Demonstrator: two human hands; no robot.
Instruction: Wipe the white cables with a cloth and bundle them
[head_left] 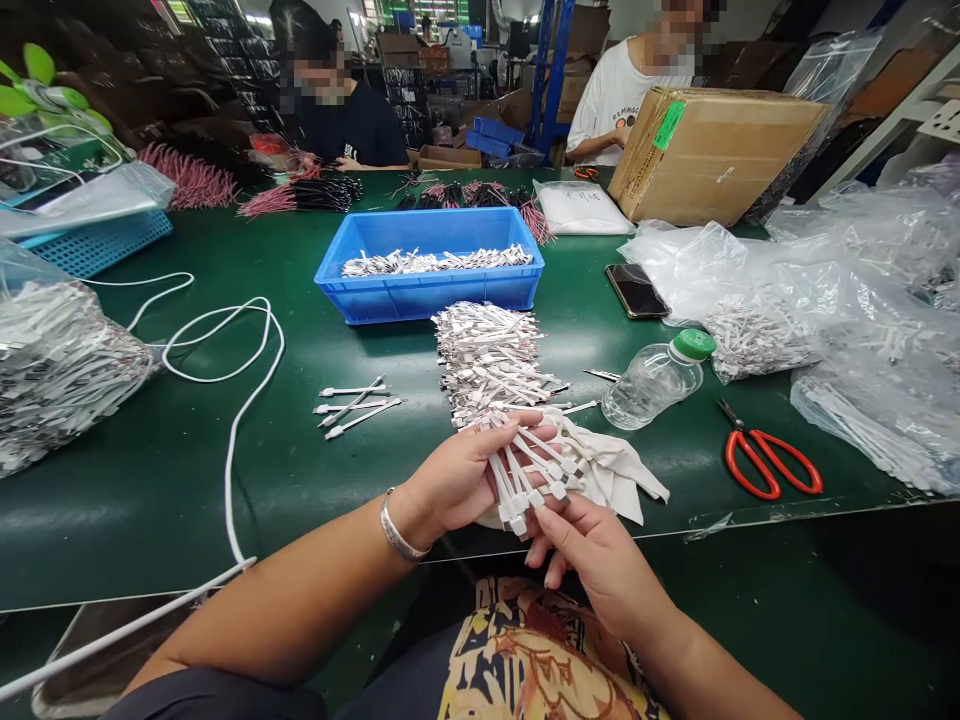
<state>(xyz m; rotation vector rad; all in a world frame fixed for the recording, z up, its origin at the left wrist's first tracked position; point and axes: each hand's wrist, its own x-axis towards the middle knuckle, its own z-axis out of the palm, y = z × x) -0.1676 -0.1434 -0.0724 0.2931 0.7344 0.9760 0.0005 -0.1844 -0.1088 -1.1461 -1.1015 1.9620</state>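
My left hand grips a bunch of short white cables with small connector ends, which fan out to the right. My right hand sits just below the bunch, its fingertips pinching some of the cables. A white cloth lies under and beside the bunch at the green table's front edge. Behind my hands is a large heap of similar white cables. Several loose cables lie in a small group to the left, and a long white cable trails off the table.
A blue plastic crate holding white cables stands behind the heap. To the right lie a phone, a water bottle and red-handled scissors. Plastic bags of cables lie at both sides, and a cardboard box stands behind. Two co-workers sit across the table.
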